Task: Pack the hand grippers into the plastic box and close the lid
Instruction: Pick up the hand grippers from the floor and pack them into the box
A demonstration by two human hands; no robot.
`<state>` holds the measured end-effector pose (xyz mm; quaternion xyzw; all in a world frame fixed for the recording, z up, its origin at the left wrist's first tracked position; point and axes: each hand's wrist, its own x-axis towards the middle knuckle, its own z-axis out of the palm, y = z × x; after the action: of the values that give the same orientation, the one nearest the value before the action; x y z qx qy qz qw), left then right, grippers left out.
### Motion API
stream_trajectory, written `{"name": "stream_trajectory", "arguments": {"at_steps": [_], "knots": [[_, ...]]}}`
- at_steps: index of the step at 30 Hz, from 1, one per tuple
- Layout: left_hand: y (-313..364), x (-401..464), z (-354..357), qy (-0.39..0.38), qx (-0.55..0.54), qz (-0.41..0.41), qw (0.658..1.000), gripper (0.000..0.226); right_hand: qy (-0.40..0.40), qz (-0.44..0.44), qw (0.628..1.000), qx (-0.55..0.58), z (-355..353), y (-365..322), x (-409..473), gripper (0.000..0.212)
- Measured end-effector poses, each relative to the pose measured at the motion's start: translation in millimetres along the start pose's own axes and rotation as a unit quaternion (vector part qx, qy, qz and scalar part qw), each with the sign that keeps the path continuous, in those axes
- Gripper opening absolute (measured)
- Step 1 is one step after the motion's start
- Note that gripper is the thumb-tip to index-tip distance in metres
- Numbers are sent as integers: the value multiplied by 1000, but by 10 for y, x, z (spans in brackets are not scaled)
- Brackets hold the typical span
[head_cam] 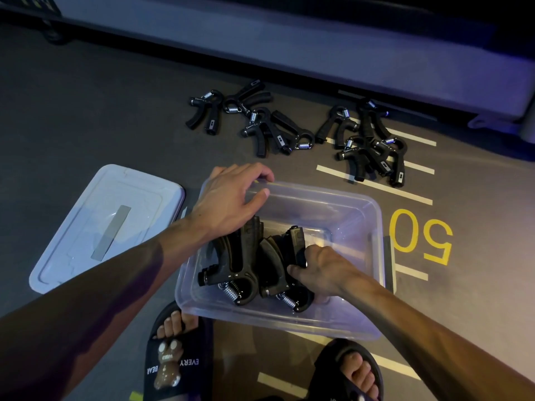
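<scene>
A clear plastic box point(373, 215) sits on the floor in front of my feet, without its lid. Two black hand grippers lie inside it: one point(237, 264) on the left and one point(278, 270) beside it. My right hand point(321, 270) is down in the box, fingers closed on the right one. My left hand point(231, 198) grips the box's far left rim. The pale lid point(107, 224) lies flat on the floor to the left. Several more black hand grippers lie beyond the box in two loose groups, one point(252, 120) at centre and one point(370, 143) at right.
My feet in black slides show at the bottom, left point(173, 351) and right point(353, 371). The floor bears pale stripes and a yellow "50" point(419, 238) right of the box. A long grey base point(289, 47) runs across the back.
</scene>
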<state>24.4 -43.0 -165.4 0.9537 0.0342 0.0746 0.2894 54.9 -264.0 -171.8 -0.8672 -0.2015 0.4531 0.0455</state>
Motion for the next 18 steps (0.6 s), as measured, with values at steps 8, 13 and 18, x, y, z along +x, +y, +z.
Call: {"name": "stream_trajectory", "arguments": {"at_steps": [8, 13, 18], "knots": [[0, 0, -2, -3, -4, 0, 1000, 19, -53, 26, 998, 16, -26, 23, 39, 42], [9, -5, -12, -5, -6, 0, 1000, 19, -71, 40, 995, 57, -27, 52, 55, 47], [11, -8, -17, -10, -2, 0, 1000, 19, -79, 48, 992, 83, -67, 76, 29, 48]]}}
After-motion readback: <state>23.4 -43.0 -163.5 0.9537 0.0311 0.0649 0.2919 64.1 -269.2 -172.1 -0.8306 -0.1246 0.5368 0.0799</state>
